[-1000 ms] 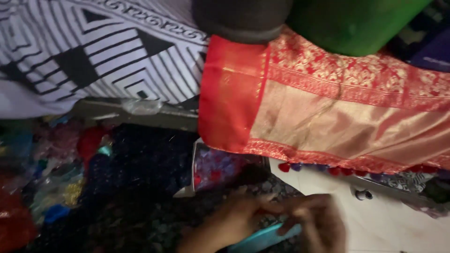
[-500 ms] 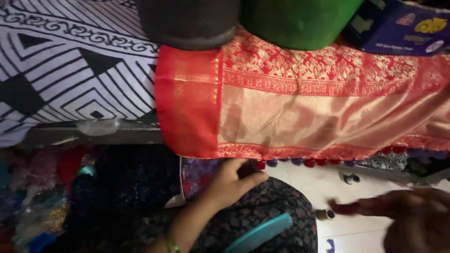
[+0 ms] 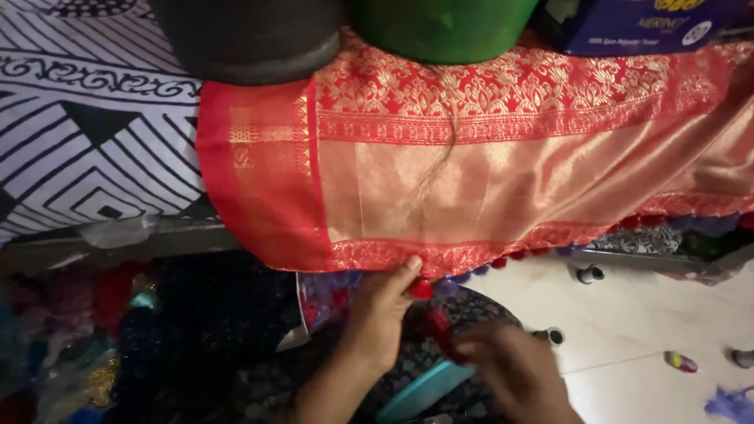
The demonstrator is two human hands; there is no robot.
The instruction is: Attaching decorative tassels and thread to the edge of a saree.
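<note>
Mid-step on the tassel work along the lower hem of the red-and-gold sari (image 3: 487, 180), draped across the middle of the frame over a bed edge under a black cylinder (image 3: 251, 35) and a green tub (image 3: 440, 27). Left hand (image 3: 381, 314), low centre, grip pinched shut on the hem beside a red tassel (image 3: 422, 289); right hand (image 3: 506, 369), lower right and blurred, grip apparently closed on red thread, though cannot tell for sure. Next, probably: hem kept taut, thread brought up to the tassel and tied off.

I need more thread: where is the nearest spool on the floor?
Head view, right of centre: a thread spool stands on the white floor, just below the red fabric's tasselled edge.
</note>
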